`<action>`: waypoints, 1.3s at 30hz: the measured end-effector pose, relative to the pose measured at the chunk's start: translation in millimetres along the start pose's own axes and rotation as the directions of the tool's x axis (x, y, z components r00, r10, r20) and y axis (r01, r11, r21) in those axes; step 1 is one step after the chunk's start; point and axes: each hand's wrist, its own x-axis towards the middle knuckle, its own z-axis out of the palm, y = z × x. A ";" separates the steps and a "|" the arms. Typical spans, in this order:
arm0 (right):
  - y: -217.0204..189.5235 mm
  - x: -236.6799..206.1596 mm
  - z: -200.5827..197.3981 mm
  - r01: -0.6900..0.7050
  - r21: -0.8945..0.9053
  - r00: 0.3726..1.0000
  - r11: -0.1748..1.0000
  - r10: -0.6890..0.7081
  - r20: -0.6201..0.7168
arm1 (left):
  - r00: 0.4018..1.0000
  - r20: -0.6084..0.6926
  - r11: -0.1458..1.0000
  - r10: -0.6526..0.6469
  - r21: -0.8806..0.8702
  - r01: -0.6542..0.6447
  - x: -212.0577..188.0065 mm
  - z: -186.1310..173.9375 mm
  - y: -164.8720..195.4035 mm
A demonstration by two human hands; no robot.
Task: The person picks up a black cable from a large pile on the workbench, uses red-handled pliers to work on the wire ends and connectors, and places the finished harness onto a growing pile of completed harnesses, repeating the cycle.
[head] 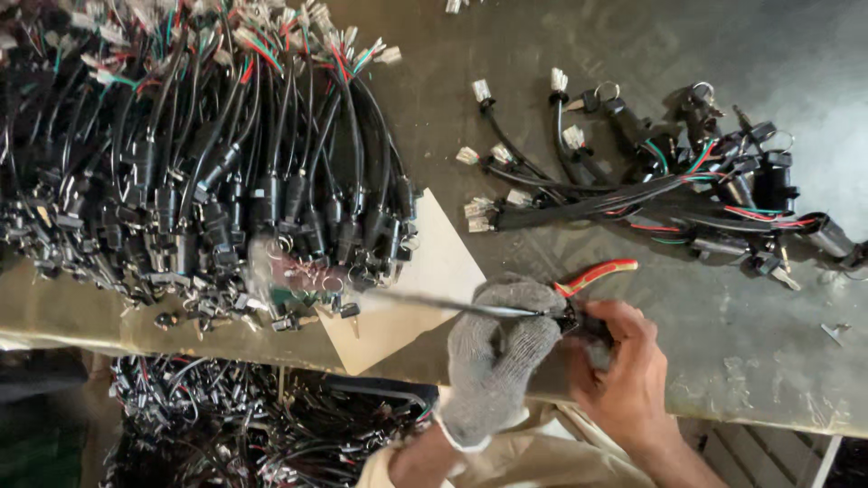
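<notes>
My left hand [497,357], in a grey knit glove, is closed around a thin black cable [425,303] that runs left toward the big heap of harnesses. My bare right hand [624,370] sits right beside it and grips a pair of pliers [597,274]. One red and yellow handle sticks out above the fingers. The jaws meet the cable where the two hands touch, and they are mostly hidden. Both hands hover at the near edge of the metal worktable [723,334].
A large heap of black wire harnesses with key switches and white plugs [208,172] fills the left of the table. A smaller bunch [678,190] lies at the right. A beige card [425,280] lies under the cable. More harnesses [253,425] sit below the table edge.
</notes>
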 end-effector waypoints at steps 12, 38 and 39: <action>-18.1 22.4 -21.3 0.328 0.116 0.934 0.938 -0.340 0.108 | 0.990 0.092 0.991 -0.109 0.092 0.101 -9.6 -21.5 -12.4; 58.9 -23.8 1.0 -0.623 0.526 0.777 0.579 0.374 0.507 | 0.902 0.430 0.965 0.036 0.221 -0.144 4.3 -11.4 0.0; 62.3 -28.0 2.8 -0.566 0.482 0.808 0.669 0.334 0.486 | 0.902 0.429 0.953 0.055 0.246 -0.175 3.5 -12.8 -1.0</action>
